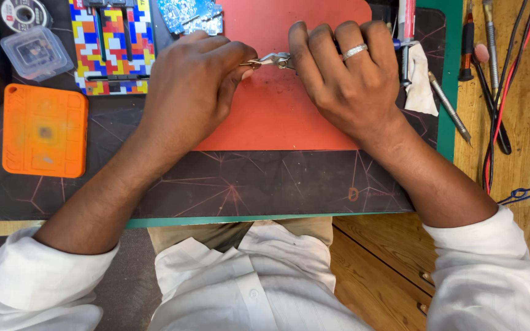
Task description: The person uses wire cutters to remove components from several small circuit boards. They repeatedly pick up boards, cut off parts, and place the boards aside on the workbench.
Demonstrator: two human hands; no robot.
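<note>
Head view: left hand [194, 79] and right hand [345, 73] both pinched shut on small metal pliers [272, 60]
Mat: red pad [277, 116] beneath
Packages: orange square case [44, 130] far left; clear plastic box [35, 52] above it
Right: screwdrivers [466, 43], cables [504, 92]

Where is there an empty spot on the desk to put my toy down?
The red mat is bare below the left hand and right hand. The dark mat in front is bare too, between the forearms. It is crowded at the back left around the orange block and checkered holder, and among the tools on the right.
</note>
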